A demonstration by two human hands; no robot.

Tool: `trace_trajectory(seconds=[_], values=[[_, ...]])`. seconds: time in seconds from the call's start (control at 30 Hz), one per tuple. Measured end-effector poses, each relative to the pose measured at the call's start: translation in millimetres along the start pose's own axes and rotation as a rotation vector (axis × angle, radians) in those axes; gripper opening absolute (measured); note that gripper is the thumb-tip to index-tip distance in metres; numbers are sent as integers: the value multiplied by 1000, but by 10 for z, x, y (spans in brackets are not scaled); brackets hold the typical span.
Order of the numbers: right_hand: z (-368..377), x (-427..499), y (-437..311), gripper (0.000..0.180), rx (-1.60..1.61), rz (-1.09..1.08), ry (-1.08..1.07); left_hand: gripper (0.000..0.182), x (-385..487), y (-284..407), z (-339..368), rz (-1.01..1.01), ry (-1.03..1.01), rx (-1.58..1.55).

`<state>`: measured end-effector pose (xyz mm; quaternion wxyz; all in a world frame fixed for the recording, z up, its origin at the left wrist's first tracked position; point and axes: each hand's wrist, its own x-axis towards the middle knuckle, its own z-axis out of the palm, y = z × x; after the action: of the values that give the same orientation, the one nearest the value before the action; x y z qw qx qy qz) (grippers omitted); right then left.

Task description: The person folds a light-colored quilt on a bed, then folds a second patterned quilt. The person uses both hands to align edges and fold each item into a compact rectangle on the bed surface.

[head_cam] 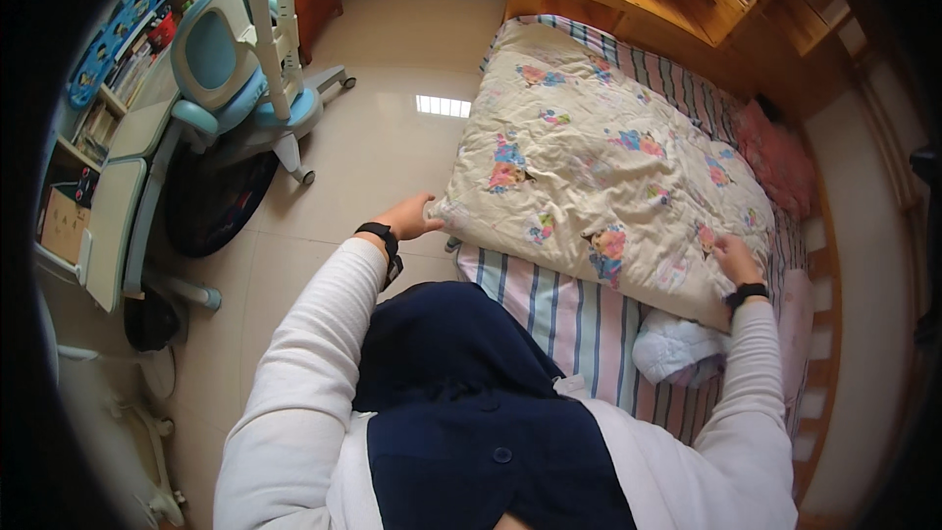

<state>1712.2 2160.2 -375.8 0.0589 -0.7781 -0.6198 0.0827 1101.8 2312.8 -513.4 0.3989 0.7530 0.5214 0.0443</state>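
A cream quilt [567,154] with printed cartoon figures lies, rumpled, over a bed with a striped sheet [552,302]. At the quilt's near left corner is my left hand [413,216], its thumb and fingers spread around the edge; whether it touches the cloth is hard to tell. My right hand [738,261] is on the quilt's right part, near its near right corner, fingers bent at the cloth; a firm grip cannot be made out. Below that corner a white bundled cloth [673,346] rests on the sheet, partly under the quilt. Both wrists wear black bands.
A wooden bed frame with shelves [647,0] stands beyond the quilt, and a slatted rail [826,353] runs along the right. A pink cloth [776,154] lies by the wall. Across the tiled floor [390,132] at left are a blue chair [213,51] and a desk [114,235].
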Motion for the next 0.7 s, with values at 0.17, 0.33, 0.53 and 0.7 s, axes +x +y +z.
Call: trace_trajectory(seconds=[0.17,0.33,0.53,0.7], values=[[849,353,-1617,16,442,-295,-392,84,37,-364,296,-539,-73,-582],[1547,-153,-2486,43,-408,-690,-96,93,147,-550,436,-343,-83,-68],[2008,-26,-2556,27,-518,-538,-73,103,447,-420,549,-605,-16,-863],[1542,338,-2608,9,-171,-476,-155,113,513,-266,605,-568,97,-1154]])
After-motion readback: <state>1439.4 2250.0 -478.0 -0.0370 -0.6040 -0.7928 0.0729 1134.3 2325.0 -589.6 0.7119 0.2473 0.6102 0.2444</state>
